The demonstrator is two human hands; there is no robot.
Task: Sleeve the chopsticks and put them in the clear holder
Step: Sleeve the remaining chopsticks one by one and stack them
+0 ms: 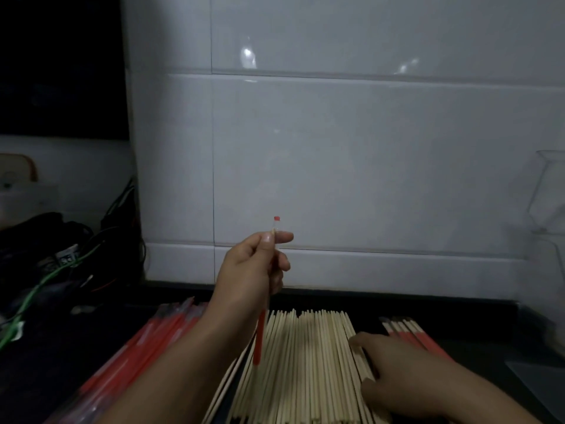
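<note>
Chopstick sleeving, one pair in hand

Nearest: the right hand (394,365), fingers loosely spread, rests on the pale bare wooden chopsticks (305,362), a flat row with long axes running away from the person. Left of them, a stack of empty red-and-clear plastic sleeves (146,341); right, a few finished sleeved pairs (409,332). Above the row, the left hand (256,270) pinches a sleeved chopstick pair (260,341), held near upright, red end down. Far right, against the white tiled wall (367,148), the clear holder (550,191), well apart from the left hand, nearer the right
</note>
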